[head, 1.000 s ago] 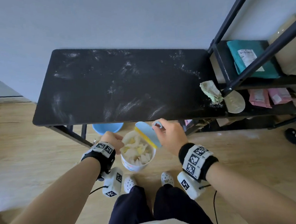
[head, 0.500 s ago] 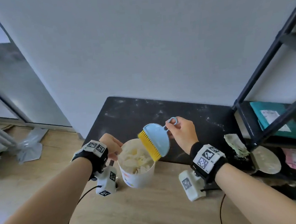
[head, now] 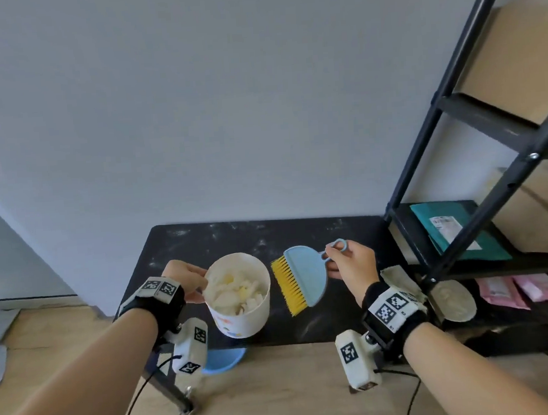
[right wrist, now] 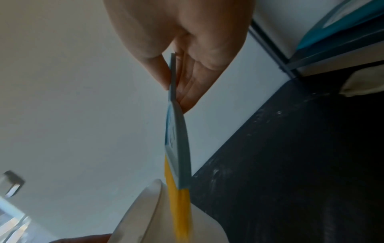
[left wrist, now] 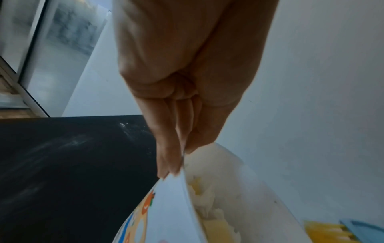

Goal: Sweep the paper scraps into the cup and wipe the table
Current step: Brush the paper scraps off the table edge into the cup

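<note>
A white paper cup [head: 241,310] with a printed wall holds several white and yellowish paper scraps [head: 236,292]. My left hand [head: 188,283] pinches its left rim [left wrist: 182,174] and holds it over the black table [head: 349,234]. Whether its base touches the top I cannot tell. My right hand [head: 351,262] grips the ring handle of a small blue brush [head: 306,274] with yellow bristles [head: 288,285], held just right of the cup. In the right wrist view the brush [right wrist: 176,136] hangs edge-on beside the cup [right wrist: 145,218]. White dust streaks the tabletop.
A crumpled pale cloth [head: 397,279] lies at the table's right end, next to a black metal shelf [head: 449,136] with a teal package [head: 456,233] and pink packets [head: 512,291]. A blue bowl [head: 225,359] sits on the wooden floor under the table. A wall stands behind.
Both hands have risen from below the table's front edge to above the tabletop. The brush has swung out of the cup to its right, and the head view has tilted upward.
</note>
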Action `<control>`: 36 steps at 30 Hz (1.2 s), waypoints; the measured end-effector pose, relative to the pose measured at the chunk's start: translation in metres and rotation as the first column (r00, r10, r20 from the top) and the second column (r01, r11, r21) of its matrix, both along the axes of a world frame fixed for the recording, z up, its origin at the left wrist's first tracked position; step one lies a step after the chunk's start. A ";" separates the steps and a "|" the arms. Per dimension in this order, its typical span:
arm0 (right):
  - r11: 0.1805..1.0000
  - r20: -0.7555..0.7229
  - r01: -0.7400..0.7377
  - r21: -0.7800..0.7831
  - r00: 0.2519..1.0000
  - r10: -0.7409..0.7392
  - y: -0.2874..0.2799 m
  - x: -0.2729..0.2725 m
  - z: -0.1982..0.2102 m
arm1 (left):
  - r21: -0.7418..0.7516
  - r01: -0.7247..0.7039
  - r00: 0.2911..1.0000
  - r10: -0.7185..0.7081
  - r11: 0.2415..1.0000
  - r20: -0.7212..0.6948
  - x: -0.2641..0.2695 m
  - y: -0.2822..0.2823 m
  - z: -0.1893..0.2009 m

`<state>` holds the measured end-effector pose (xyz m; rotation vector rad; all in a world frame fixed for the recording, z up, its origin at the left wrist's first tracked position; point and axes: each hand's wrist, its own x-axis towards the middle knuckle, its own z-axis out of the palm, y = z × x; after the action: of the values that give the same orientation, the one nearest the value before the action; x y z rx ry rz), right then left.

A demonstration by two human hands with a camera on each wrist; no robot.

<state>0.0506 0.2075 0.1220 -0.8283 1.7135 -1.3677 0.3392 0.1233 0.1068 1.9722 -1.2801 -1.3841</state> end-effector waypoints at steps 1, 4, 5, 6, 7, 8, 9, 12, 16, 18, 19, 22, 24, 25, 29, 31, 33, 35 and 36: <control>1.000 0.011 0.030 0.008 0.999 -0.030 0.001 -0.006 -0.003 | -0.003 0.005 1.000 -0.005 1.000 -0.002 -0.005 -0.006 0.000; 0.993 0.019 0.106 0.042 0.994 -0.107 0.002 -0.027 -0.013 | -0.027 0.029 1.000 -0.029 0.999 -0.002 -0.025 -0.025 -0.001; 0.991 0.018 0.123 0.058 0.992 -0.124 0.001 -0.034 -0.017 | -0.033 0.035 0.999 -0.035 0.999 0.015 -0.032 -0.029 -0.001; 0.988 0.022 0.134 0.071 0.990 -0.136 -0.001 -0.041 -0.021 | -0.038 0.044 0.999 -0.043 0.998 0.023 -0.040 -0.033 0.000; 0.986 0.027 0.140 0.086 0.989 -0.143 -0.003 -0.048 -0.026 | -0.041 0.052 0.998 -0.051 0.998 0.024 -0.047 -0.039 -0.001; 0.984 0.026 0.145 0.102 0.989 -0.149 -0.007 -0.055 -0.030 | -0.046 0.054 0.998 -0.053 0.997 0.020 -0.055 -0.044 -0.001; 0.982 0.024 0.152 0.116 0.987 -0.156 -0.011 -0.062 -0.035 | -0.049 0.057 0.998 -0.056 0.997 0.017 -0.063 -0.051 0.000; 0.974 0.046 0.161 0.156 0.984 -0.170 -0.025 -0.084 -0.048 | -0.065 0.062 0.998 -0.061 0.996 0.018 -0.088 -0.073 0.001; 0.964 0.112 0.170 0.203 0.974 -0.195 -0.045 -0.111 -0.066 | -0.080 0.063 0.998 -0.063 0.995 0.005 -0.131 -0.105 0.001; 0.958 0.140 0.165 0.234 0.969 -0.201 -0.055 -0.123 -0.076 | -0.079 0.082 0.997 -0.082 0.993 0.003 -0.154 -0.121 -0.003; 0.955 0.156 0.161 0.249 0.966 -0.204 -0.060 -0.130 -0.081 | -0.073 0.089 0.996 -0.089 0.993 -0.001 -0.166 -0.128 -0.006; 0.942 0.196 0.179 0.285 0.951 -0.240 -0.075 -0.149 -0.098 | -0.063 0.093 0.995 -0.094 0.994 -0.018 -0.200 -0.149 -0.014; 0.932 0.229 0.185 0.312 0.937 -0.263 -0.084 -0.160 -0.108 | -0.047 0.099 0.994 -0.100 0.994 -0.032 -0.221 -0.161 -0.020; 0.928 0.250 0.183 0.326 0.930 -0.271 -0.088 -0.164 -0.113 | -0.035 0.105 0.993 -0.106 0.994 -0.045 -0.232 -0.167 -0.022; 0.912 0.305 0.168 0.374 0.906 -0.292 -0.097 -0.179 -0.128 | 0.006 0.137 0.989 -0.137 0.991 -0.061 -0.276 -0.184 -0.028; 0.903 0.326 0.177 0.392 0.891 -0.316 -0.102 -0.185 -0.134 | 0.011 0.160 0.985 -0.159 0.987 -0.058 -0.299 -0.193 -0.030; 0.896 0.355 0.191 0.402 0.869 -0.344 -0.105 -0.191 -0.141 | 0.022 0.184 0.981 -0.182 0.983 -0.065 -0.321 -0.201 -0.031; 0.896 0.395 0.199 0.398 0.844 -0.363 -0.107 -0.196 -0.147 | 0.036 0.210 0.975 -0.206 0.977 -0.087 -0.343 -0.209 -0.033; 0.894 0.407 0.202 0.399 0.835 -0.371 -0.108 -0.198 -0.149 | 0.038 0.222 0.972 -0.218 0.974 -0.089 -0.353 -0.212 -0.033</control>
<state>-0.1476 0.0996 -0.0270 -0.0149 1.6465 -1.2760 -0.0140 -0.0883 0.0736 1.8237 -1.4748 -1.5977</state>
